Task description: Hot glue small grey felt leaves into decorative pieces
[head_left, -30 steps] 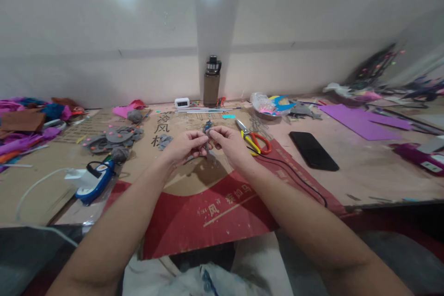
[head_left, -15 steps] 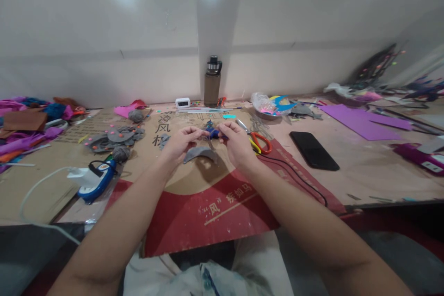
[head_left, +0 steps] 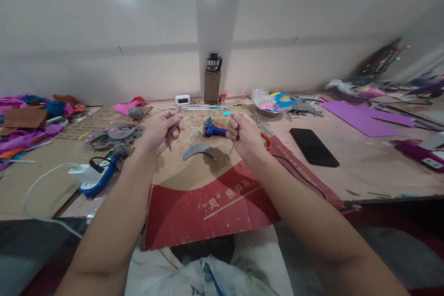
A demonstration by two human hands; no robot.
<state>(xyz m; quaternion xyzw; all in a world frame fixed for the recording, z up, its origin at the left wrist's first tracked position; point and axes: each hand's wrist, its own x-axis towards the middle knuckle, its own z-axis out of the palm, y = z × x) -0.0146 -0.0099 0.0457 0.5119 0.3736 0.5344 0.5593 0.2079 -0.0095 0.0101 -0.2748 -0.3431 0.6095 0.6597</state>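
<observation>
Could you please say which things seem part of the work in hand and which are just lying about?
Likely in use:
grey strip in left hand
grey strip in right hand
grey crescent
blue glue gun

Likely just lying about:
black phone
bottle
purple sheet

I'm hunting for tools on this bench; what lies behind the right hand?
Around the right hand, a blue tool shows to its left and an orange loop handle to its right. Whatever lies directly behind the hand is covered.

One head-worn view, facing forward and down, worktable [head_left: 367, 164] close below, wall [head_left: 145, 18] beyond, hands [head_left: 164, 130] near centre
</observation>
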